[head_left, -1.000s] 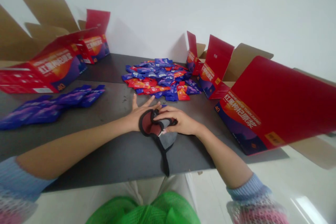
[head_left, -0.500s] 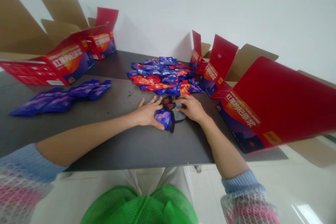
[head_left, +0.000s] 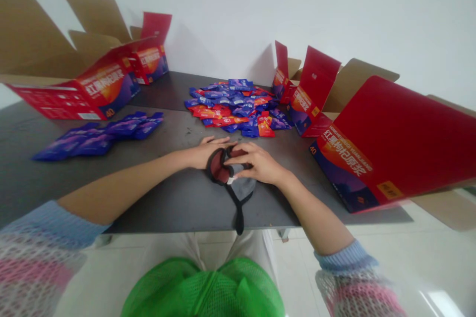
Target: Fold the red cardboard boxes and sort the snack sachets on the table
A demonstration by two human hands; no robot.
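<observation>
A black-edged, strapped item (head_left: 220,167) with dark red-brown panels and a grey part lies at the middle front of the table; its exact kind I cannot tell. A thin black strap (head_left: 239,215) trails from it toward the table's front edge. My right hand (head_left: 256,162) grips its right side with bent fingers. Just behind its left rim lies my left hand (head_left: 206,151), the visible fingers stretched out to the right and the thumb hidden. Beyond both hands is a pile of blue and red sachets (head_left: 234,104).
A row of blue sachets (head_left: 96,133) lies on the left of the dark table (head_left: 163,208). Opened red cartons (head_left: 115,84) stand at left, and more open cartons (head_left: 312,94) at right, one large carton (head_left: 394,143) near my right forearm. A white wall rises behind.
The black-edged item has turned and shifted left, its strap now hanging toward me. The blue packet by my left hand is no longer visible. My left hand moved back and left.
</observation>
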